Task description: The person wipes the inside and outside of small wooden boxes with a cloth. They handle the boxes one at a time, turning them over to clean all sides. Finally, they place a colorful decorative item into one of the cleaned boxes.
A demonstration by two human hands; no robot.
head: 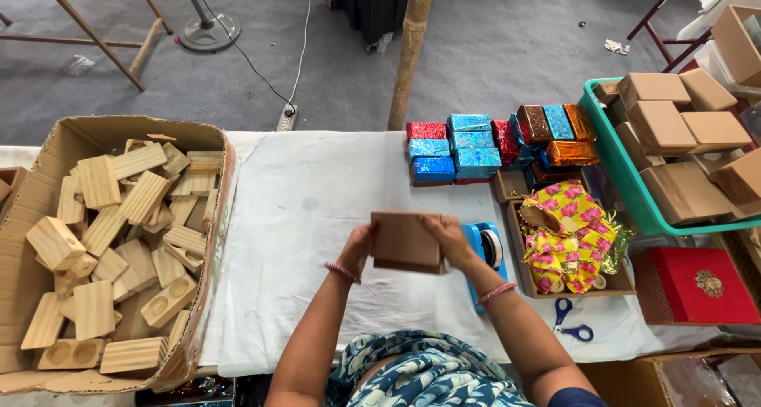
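Hands meet over the white cloth (301, 217), both on one small brown box (406, 242). The left hand (361, 244) closes its fingers on the box's left edge and the right hand (448, 239) wraps over the right edge — the box is lifted clear of the cloth. Just right of the box stands a blue tape dispenser (485, 252); beyond it a tray of yellow-and-pink floral pieces (567, 236), and nearer the person, blue scissors (572, 321). Behind the box sit shiny wrapped blocks (456, 149). Far left of the box — a carton of wooden blocks (111, 240). Far right, a green crate of brown boxes (674, 137).
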